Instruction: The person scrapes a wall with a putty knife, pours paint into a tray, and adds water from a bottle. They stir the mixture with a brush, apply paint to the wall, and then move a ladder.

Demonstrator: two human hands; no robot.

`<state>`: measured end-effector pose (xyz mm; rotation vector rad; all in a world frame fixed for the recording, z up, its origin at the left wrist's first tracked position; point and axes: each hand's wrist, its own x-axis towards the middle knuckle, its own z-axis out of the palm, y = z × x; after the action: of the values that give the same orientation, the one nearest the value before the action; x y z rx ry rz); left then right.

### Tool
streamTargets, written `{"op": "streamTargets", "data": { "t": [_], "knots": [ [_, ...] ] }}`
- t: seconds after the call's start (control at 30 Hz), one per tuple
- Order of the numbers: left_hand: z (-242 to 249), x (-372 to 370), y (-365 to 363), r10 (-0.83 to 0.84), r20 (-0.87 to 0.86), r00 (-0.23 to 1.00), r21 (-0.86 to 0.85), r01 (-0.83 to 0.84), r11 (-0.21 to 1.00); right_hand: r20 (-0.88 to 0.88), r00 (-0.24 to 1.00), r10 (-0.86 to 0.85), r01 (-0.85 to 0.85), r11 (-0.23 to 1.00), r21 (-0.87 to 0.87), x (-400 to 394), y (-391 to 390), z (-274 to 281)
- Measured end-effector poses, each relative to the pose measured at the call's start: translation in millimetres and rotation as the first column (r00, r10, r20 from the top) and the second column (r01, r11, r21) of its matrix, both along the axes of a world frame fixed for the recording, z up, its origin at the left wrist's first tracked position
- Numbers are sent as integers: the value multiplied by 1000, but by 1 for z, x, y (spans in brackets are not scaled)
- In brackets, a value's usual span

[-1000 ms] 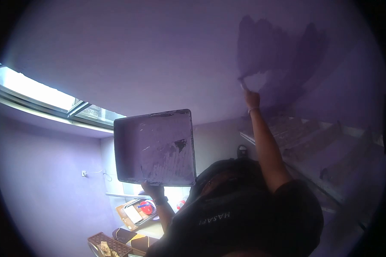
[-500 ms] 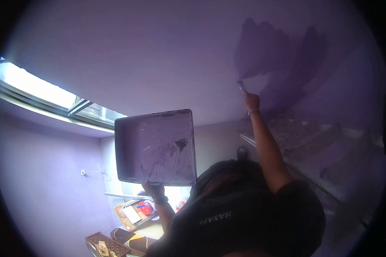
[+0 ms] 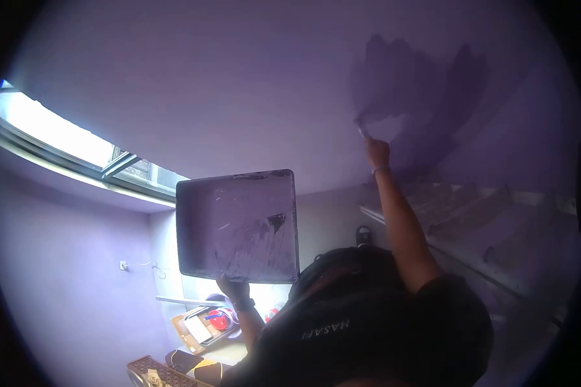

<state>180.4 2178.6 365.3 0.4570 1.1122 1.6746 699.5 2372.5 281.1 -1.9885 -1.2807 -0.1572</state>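
Observation:
A black paint tray (image 3: 229,219), coated with purple paint and dark smears, is held up by its lower edge in my left hand (image 3: 234,287). The fingers of that hand are partly hidden behind the tray. Out in front, my right hand (image 3: 378,153) is closed around the handle of a paintbrush (image 3: 363,130). The brush tip touches the pale purple painted surface (image 3: 252,122) at the lower left edge of a darker purple patch (image 3: 400,84). Fine detail of the brush is too dim to make out.
A long window (image 3: 58,126) runs along the left. Below are a tray holding a red round object (image 3: 219,318), a brown perforated basket (image 3: 158,373) and a wall socket (image 3: 123,265). A pale-edged ledge or board structure (image 3: 458,251) lies at the right. My foot (image 3: 364,235) shows below.
The tray has shifted slightly right and down in view. The brush stays at nearly the same spot, with dark paint now showing around its tip. More of my foot is visible.

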Motion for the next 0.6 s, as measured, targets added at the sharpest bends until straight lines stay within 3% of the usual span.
{"op": "streamTargets", "data": {
  "t": [0.03, 0.07, 0.1, 0.13, 0.17, 0.2, 0.23, 0.27, 0.3, 0.33, 0.37, 0.4, 0.43, 0.47, 0.53, 0.57, 0.6],
  "knots": [
    [2, 2, -2, -14, 142, 990, 36, 9, 999, 53, 998, 20, -16, 997, -75, -6, -5, 12],
    [-5, -3, -4, -13, 141, 990, 32, 8, 999, -51, 999, -12, 17, 994, 109, 2, 10, 37],
    [-21, -13, -5, 6, -420, 907, 54, 18, 998, 142, 988, 61, -88, 977, 194, 10, 15, 91],
    [-35, -23, -5, 33, -846, 532, 66, 43, 997, -164, 980, 113, -57, 949, 309, 4, 8, 149],
    [-44, -30, -3, 29, -846, 533, 64, 47, 997, -441, 878, 189, 10, 912, 411, -5, 1, 203],
    [-50, -38, -1, 9, -586, 810, 43, 20, 999, -470, 851, 234, 32, 870, 491, -13, -10, 246],
    [-53, -41, 0, 1, -243, 970, 13, 2, 1000, -494, 822, 283, 57, 822, 566, -18, -17, 268],
    [-57, -40, 7, 2, -254, 967, 22, 4, 1000, -501, 817, 287, 65, 817, 574, -20, -8, 239],
    [-36, -26, 3, -8, -810, 586, 12, 30, 999, -470, 847, 249, 47, 844, 534, -16, -3, 217],
    [-24, -17, 4, -6, -998, -56, -9, 43, 999, -430, 877, 214, 30, 869, 494, -10, 3, 195],
    [-28, -18, 7, 2, -999, -45, 0, 42, 999, -436, 888, 143, 36, 925, 378, -5, 8, 159],
    [-25, -17, 3, -47, -928, 370, -40, 26, 999, -420, 905, 69, 43, 967, 252, 6, 6, 128],
    [-23, -17, -1, -82, -696, 714, -86, 31, 996, -180, 984, 15, 0, 997, 83, 18, 5, 75],
    [-17, -15, -2, -77, -688, 721, -79, 31, 996, 74, 997, -1, 7, 996, -87, 25, 3, 39],
    [-7, -7, 0, -85, -445, 892, -87, 51, 995, 75, 997, -8, 11, 999, -34, 25, 0, 37],
    [-12, -9, 4, -85, -438, 895, -80, 55, 995, 73, 997, -14, 14, 1000, 10, 27, -1, 40],
    [-21, -15, 3, -128, -533, 836, -103, 86, 991, 203, 979, -23, 12, 998, 57, 37, 9, 71]
  ]
}}
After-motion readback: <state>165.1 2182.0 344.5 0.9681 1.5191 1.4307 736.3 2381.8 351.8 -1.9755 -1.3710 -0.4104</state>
